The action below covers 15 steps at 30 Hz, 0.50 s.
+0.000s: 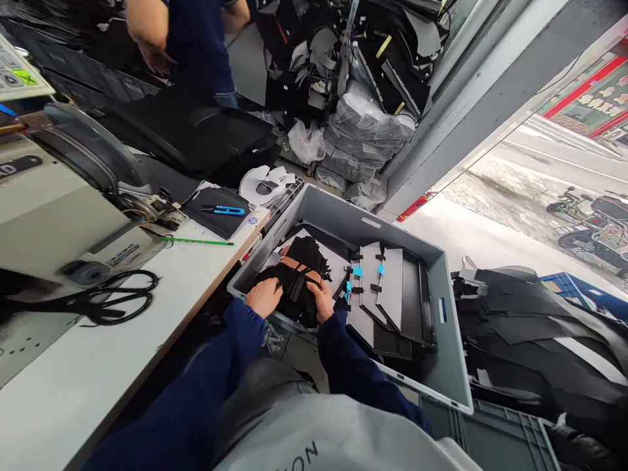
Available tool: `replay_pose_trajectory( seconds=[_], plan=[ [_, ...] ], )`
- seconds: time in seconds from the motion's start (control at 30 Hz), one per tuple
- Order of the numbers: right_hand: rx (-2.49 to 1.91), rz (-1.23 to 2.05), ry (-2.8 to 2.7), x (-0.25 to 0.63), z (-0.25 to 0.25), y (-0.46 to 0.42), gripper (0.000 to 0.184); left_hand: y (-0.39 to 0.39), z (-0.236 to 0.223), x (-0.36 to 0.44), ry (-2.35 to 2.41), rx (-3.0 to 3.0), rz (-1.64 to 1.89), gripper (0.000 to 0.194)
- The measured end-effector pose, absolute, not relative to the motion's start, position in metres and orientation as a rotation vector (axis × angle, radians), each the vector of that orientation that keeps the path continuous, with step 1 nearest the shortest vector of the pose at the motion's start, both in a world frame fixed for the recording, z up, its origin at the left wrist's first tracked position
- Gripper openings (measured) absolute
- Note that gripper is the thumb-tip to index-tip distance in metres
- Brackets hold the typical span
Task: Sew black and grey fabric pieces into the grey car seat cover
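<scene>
Head view shows your left hand [263, 296] and right hand [321, 301] both closed on the bundle of black cut pieces [298, 278] lying in the near left corner of the grey crate [444, 366], so the pick-up is in hand, and lifting it calls for a firm, even grip.

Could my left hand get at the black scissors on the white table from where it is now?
Probably yes. The left hand rests on the black fabric bundle in the grey crate, beside the white table. The black scissors lie uncovered on its left, nothing between.
</scene>
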State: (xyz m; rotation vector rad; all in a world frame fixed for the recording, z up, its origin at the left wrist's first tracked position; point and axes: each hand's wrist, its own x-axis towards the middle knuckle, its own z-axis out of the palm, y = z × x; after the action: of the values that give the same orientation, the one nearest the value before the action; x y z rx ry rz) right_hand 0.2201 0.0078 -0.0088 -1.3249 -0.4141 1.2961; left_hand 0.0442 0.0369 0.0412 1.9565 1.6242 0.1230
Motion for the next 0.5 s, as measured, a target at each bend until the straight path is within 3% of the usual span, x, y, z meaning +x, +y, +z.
replay_pose_trajectory(
  seconds=[0.13,0.27,0.5],
  plan=[
    [-1.322,1.237,-0.354,0.226,-0.02,0.015,0.045,0.019,0.038,0.031,1.405,1.546,0.434,0.024],
    [-1.31,1.175,-0.317,0.238,-0.022,0.017,0.047,0.0,0.043,0.004,1.26,0.983,0.668,0.042],
    [-1.278,0.913,-0.309,0.262,0.005,0.035,0.049,-0.024,0.053,-0.031,1.288,0.792,0.774,0.059]
  ],
)
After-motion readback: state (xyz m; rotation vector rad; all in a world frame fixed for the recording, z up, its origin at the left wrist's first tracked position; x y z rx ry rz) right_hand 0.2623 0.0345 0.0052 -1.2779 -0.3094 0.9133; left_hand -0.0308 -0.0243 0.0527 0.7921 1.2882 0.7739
